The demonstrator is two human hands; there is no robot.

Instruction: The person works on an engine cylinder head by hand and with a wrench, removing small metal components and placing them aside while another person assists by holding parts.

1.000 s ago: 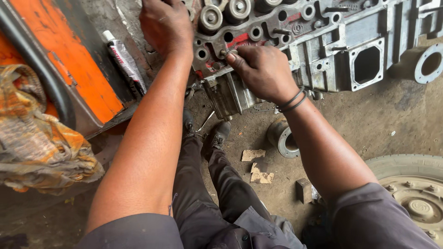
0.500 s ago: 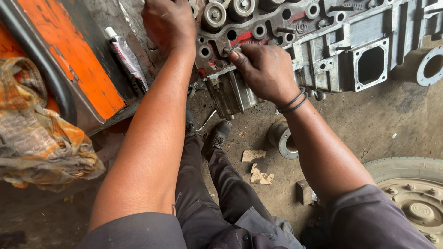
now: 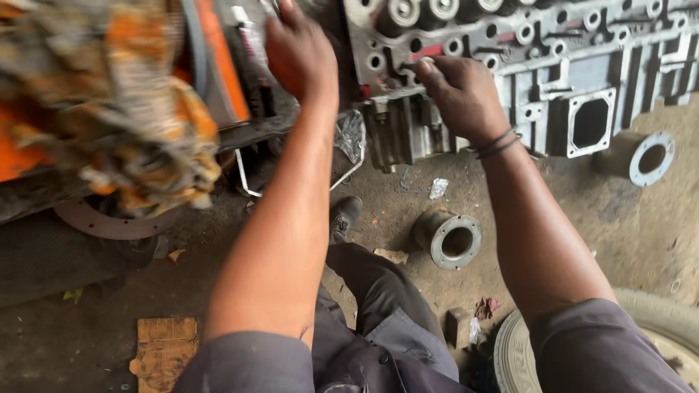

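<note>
A grey metal engine block (image 3: 582,80) with round bores along its top stands before me at the upper right. My right hand (image 3: 459,91) rests on its near edge, fingers curled against the metal beside a small red part (image 3: 429,52); what it pinches is hidden. My left hand (image 3: 298,51) reaches up at the block's left end, fingers bent over the dark edge there, next to a white tube (image 3: 247,36) lying on the orange panel (image 3: 218,58). Black bands circle my right wrist.
A crumpled orange and brown rag (image 3: 124,109) hangs blurred at the upper left. On the dirt floor lie a flanged metal sleeve (image 3: 451,239), a second one (image 3: 644,156), a wooden board (image 3: 166,349) and a tyre (image 3: 655,335). My shoe (image 3: 344,215) shows between my arms.
The view has swung left and down, so the block and both hands now sit higher and further right. The rag has come closer into view. Both hands stay on the block.
</note>
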